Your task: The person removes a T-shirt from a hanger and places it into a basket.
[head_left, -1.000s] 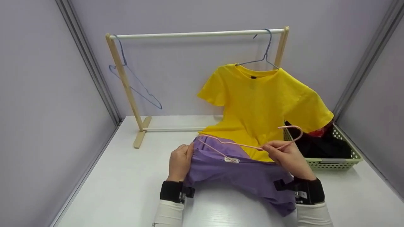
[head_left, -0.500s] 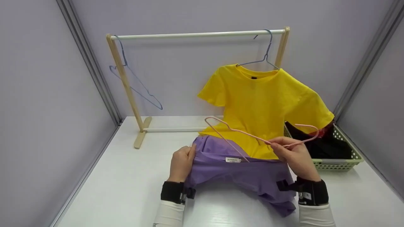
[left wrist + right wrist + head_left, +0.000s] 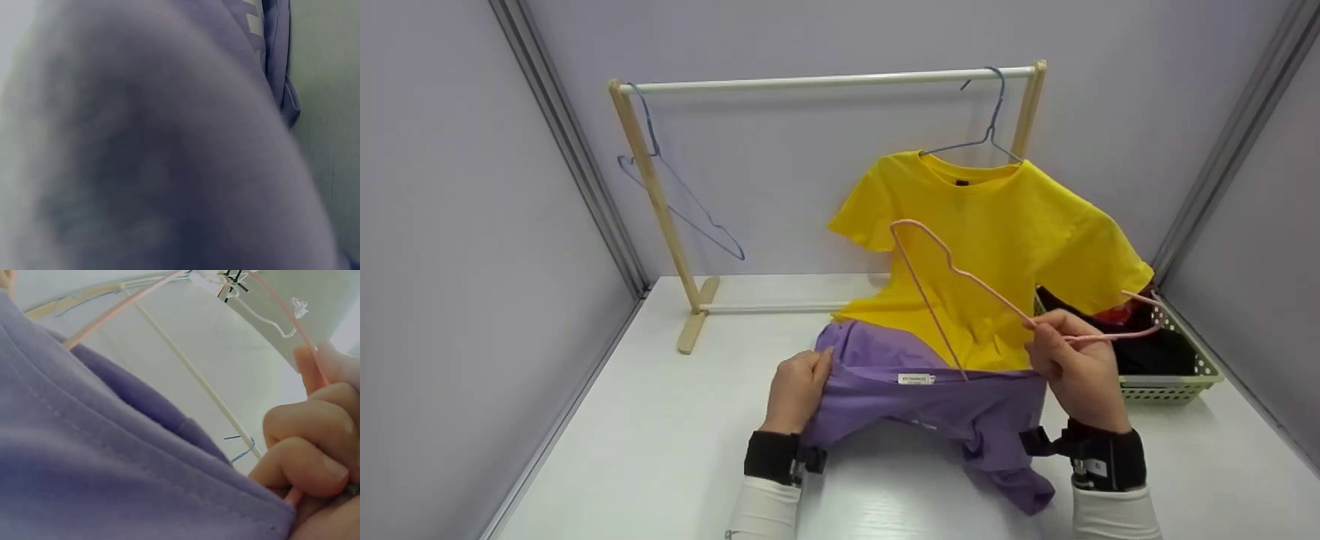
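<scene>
Now the pink hanger (image 3: 976,278) steeper than before.

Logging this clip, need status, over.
Left grip holding purple shirt. Right grip pinching pink hanger, partly inside that shirt. Yellow shirt hangs behind; no obvious block.

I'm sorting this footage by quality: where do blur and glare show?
Head view: pale sheen on the white table, bottom centre; left wrist view: a large close shape, badly blurred across most of the frame; right wrist view: the purple garment shows distinct stitching, with washed-out white toward the upper right edge.
</scene>
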`<action>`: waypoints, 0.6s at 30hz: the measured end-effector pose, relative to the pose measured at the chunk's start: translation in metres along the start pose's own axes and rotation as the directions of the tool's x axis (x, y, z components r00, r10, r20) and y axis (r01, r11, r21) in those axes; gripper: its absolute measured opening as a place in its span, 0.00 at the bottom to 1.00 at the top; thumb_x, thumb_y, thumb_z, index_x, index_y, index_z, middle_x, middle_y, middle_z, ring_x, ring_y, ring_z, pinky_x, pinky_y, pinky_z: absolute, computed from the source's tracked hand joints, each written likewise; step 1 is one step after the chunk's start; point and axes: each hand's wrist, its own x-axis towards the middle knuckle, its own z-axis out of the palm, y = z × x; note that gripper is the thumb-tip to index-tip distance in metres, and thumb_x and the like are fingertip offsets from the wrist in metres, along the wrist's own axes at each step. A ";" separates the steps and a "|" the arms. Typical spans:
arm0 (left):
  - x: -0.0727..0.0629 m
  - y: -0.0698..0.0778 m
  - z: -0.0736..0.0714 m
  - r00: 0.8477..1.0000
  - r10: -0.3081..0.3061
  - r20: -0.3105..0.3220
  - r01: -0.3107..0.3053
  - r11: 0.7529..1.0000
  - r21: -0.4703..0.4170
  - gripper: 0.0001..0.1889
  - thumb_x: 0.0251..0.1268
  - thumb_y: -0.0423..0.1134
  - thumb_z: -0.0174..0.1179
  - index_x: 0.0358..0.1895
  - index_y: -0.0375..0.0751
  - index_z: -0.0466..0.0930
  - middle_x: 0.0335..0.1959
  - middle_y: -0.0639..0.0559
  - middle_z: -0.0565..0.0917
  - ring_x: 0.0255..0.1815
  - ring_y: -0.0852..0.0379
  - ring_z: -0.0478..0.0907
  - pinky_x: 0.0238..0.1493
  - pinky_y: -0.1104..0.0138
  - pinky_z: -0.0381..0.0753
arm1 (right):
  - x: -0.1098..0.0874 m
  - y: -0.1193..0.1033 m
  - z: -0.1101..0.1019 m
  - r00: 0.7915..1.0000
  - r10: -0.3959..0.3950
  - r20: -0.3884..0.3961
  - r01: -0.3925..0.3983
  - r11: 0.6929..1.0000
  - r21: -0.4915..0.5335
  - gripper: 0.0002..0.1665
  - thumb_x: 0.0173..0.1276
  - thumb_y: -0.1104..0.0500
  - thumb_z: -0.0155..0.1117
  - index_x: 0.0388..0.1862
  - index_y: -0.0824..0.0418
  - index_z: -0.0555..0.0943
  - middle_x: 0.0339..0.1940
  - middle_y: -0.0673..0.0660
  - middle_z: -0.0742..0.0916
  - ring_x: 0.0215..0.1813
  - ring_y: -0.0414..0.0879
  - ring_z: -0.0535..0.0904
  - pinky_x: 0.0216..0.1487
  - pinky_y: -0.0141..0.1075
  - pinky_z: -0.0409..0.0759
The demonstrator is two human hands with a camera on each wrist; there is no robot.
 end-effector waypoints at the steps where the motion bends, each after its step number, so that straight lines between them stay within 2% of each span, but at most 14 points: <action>1: 0.000 0.000 0.000 1.000 -0.004 0.007 0.004 1.000 0.003 0.28 0.76 0.41 0.58 0.14 0.47 0.58 0.17 0.59 0.62 0.19 0.63 0.57 0.23 0.72 0.56 | 0.001 -0.001 0.001 1.000 -0.008 0.002 0.008 1.000 0.021 0.17 0.80 0.76 0.43 0.45 0.71 0.82 0.18 0.55 0.64 0.19 0.47 0.51 0.20 0.38 0.45; 6: 0.001 0.002 0.001 0.999 -0.013 0.031 0.013 1.000 0.014 0.28 0.76 0.42 0.58 0.14 0.48 0.60 0.17 0.59 0.62 0.19 0.62 0.60 0.23 0.70 0.59 | 0.002 -0.004 0.003 0.997 -0.078 -0.005 0.078 0.984 0.162 0.16 0.81 0.75 0.41 0.47 0.77 0.80 0.20 0.56 0.62 0.19 0.46 0.52 0.20 0.36 0.45; 8: 0.001 0.002 0.001 0.999 -0.008 0.037 0.007 1.000 0.022 0.28 0.76 0.42 0.58 0.14 0.48 0.60 0.17 0.59 0.62 0.20 0.62 0.60 0.24 0.70 0.60 | 0.002 -0.005 0.004 0.994 -0.109 -0.028 0.113 0.964 0.242 0.16 0.81 0.75 0.41 0.48 0.78 0.79 0.20 0.56 0.61 0.19 0.45 0.51 0.21 0.34 0.44; 11: 0.000 0.003 0.002 0.999 -0.009 0.047 0.007 0.999 0.038 0.28 0.76 0.43 0.59 0.14 0.49 0.60 0.17 0.60 0.61 0.20 0.62 0.60 0.23 0.70 0.59 | 0.002 -0.007 0.006 0.985 -0.144 -0.097 0.170 0.914 0.369 0.15 0.82 0.73 0.41 0.48 0.80 0.77 0.20 0.54 0.58 0.19 0.43 0.50 0.21 0.32 0.43; 15: -0.001 0.003 0.003 0.998 -0.034 0.050 0.030 0.997 0.070 0.28 0.76 0.44 0.59 0.13 0.51 0.60 0.17 0.59 0.63 0.19 0.62 0.60 0.22 0.70 0.60 | 0.002 -0.010 0.008 0.951 -0.194 -0.241 0.285 0.854 0.435 0.14 0.83 0.69 0.43 0.48 0.79 0.75 0.20 0.53 0.57 0.19 0.41 0.49 0.21 0.30 0.42; 18: -0.001 0.004 0.004 0.998 -0.049 0.047 0.045 0.995 0.090 0.28 0.76 0.46 0.59 0.13 0.50 0.62 0.17 0.59 0.65 0.19 0.62 0.62 0.22 0.69 0.61 | 0.001 -0.010 0.009 0.914 -0.232 -0.332 0.364 0.829 0.424 0.13 0.84 0.67 0.43 0.48 0.77 0.72 0.19 0.52 0.56 0.17 0.41 0.48 0.19 0.29 0.42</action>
